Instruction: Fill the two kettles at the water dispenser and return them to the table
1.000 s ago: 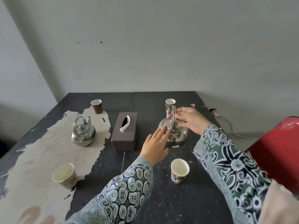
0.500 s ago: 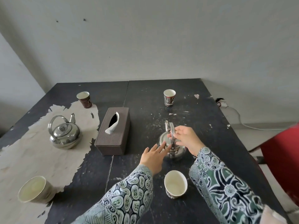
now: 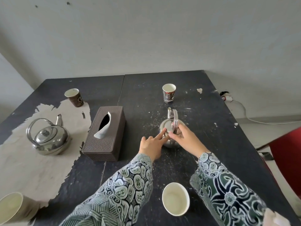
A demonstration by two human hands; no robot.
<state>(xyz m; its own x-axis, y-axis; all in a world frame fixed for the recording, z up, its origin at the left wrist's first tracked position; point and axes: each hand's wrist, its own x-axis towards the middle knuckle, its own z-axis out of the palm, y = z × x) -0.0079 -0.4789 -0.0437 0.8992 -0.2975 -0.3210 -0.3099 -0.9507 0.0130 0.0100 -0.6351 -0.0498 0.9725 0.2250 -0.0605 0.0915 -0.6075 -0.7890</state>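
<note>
Two steel kettles stand on the dark table. The left kettle sits alone on the peeled pale patch, its handle upright, with no hand near it. Further right, the second kettle stands in the middle of the table, spout pointing away from me. My right hand is closed around the base of its upright handle, just beside the lid knob. My left hand lies flat with the fingers stretched out, their tips touching the kettle's left side. No water dispenser is in view.
A brown tissue box lies between the kettles. Paper cups stand at the back right, back left, front middle and front left corner. A red chair is at the table's right edge.
The view has tilted down over the table. My left hand has reached forward until its fingertips touch the right kettle. My right hand has stayed on that kettle's handle.
</note>
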